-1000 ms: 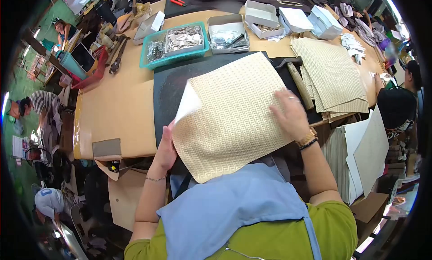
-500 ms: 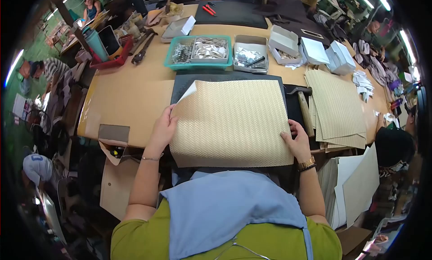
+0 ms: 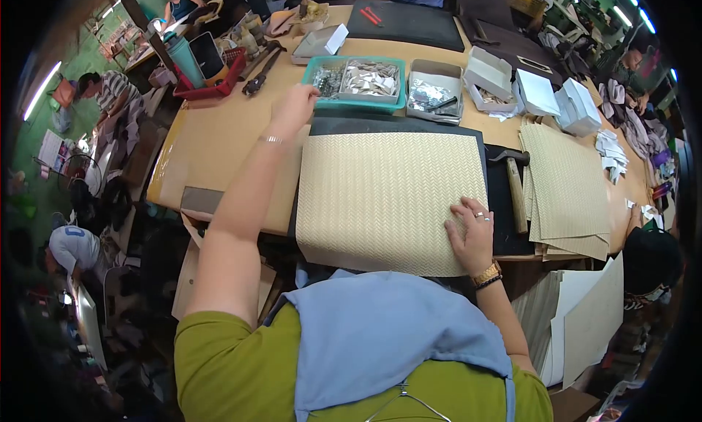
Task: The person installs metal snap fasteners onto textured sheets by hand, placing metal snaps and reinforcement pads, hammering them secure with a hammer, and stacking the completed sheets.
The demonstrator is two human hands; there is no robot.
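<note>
A cream sheet with a woven herringbone pattern lies flat over a dark mat in front of me. My right hand rests on its lower right part, fingers apart, holding nothing. My left hand is off the sheet, at the left edge of a teal tray. Its fingers are curled together, and whatever may be in them is hidden. Inside the tray are small shiny metal pieces and a box of pale flat pieces.
Right of the sheet lie a hammer and a stack of similar sheets. Beyond are a grey box of silvery pieces, white boxes and red-handled pliers. A red basket stands at the left. Other people work around the table.
My left hand has let go of the sheet's left edge and moved forward to the teal tray. The sheet's lifted corner now lies flat. My right hand has shifted from the edge onto the sheet.
</note>
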